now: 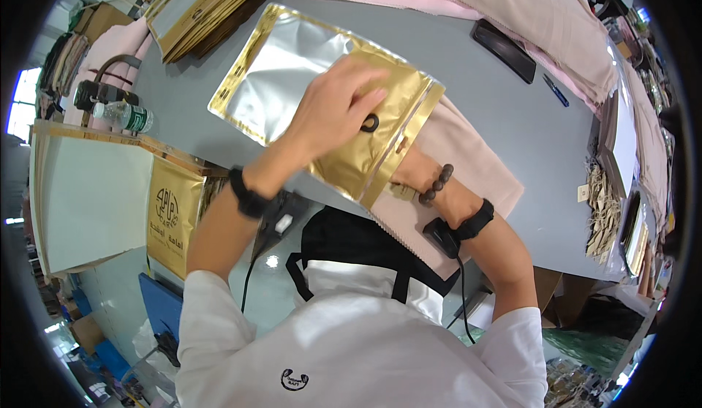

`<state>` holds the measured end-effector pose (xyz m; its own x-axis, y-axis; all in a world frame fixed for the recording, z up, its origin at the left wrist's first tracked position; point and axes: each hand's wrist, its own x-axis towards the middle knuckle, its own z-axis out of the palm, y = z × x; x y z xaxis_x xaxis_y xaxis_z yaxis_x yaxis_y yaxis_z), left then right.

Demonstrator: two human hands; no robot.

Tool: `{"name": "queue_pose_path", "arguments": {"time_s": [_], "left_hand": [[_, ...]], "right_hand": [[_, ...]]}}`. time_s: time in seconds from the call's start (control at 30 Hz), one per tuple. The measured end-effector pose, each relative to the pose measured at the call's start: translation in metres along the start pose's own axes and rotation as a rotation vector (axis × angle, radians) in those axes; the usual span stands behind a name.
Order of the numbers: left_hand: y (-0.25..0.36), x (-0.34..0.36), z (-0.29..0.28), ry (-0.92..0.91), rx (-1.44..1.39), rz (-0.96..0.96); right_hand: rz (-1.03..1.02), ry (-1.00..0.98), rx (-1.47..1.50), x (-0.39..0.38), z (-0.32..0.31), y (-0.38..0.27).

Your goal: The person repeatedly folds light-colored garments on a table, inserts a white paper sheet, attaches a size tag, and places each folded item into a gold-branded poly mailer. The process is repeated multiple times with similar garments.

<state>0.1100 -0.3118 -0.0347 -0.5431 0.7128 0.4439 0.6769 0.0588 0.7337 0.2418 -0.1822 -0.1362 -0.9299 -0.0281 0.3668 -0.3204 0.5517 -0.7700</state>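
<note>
A foil pouch (291, 57), silver and gold with a zip edge, lies tilted over a folded beige cloth (479, 170) at the front of the grey table. My left hand (325, 108) rests on the pouch's gold part, fingers loosely bent and apart, beside a dark ring-shaped mark. My right hand (415, 165) reaches in beneath the pouch's right end, over the cloth; its fingers are hidden. Black bands circle both wrists, and a beaded bracelet is on the right one.
Stacked gold pouches (197, 20) lie back left, near a water bottle (131, 118). Pink and beige fabric (556, 13) lines the back. A black phone (503, 50), a pen (556, 90) and tags (603, 210) lie right. A board-sided holder (95, 196) with a gold pouch stands left.
</note>
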Motion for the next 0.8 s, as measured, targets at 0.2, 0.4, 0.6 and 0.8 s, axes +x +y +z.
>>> {"name": "queue_pose_path", "arguments": {"time_s": [0.2, 0.4, 0.6, 0.8], "left_hand": [[-0.020, 0.060, 0.018, -0.542, 0.114, -0.067], [0.032, -0.010, 0.030, -0.215, 0.011, 0.214], [0.033, -0.093, 0.002, -0.025, 0.277, 0.127], [0.020, -0.102, 0.003, 0.008, 0.042, 0.195]], "right_hand": [[0.096, -0.282, 0.052, -0.030, 0.026, -0.011], [0.276, -0.227, 0.040, -0.033, 0.010, -0.027], [0.394, -0.393, -0.076, -0.003, -0.039, -0.033], [0.019, 0.088, -0.394, 0.057, -0.005, -0.007]]}}
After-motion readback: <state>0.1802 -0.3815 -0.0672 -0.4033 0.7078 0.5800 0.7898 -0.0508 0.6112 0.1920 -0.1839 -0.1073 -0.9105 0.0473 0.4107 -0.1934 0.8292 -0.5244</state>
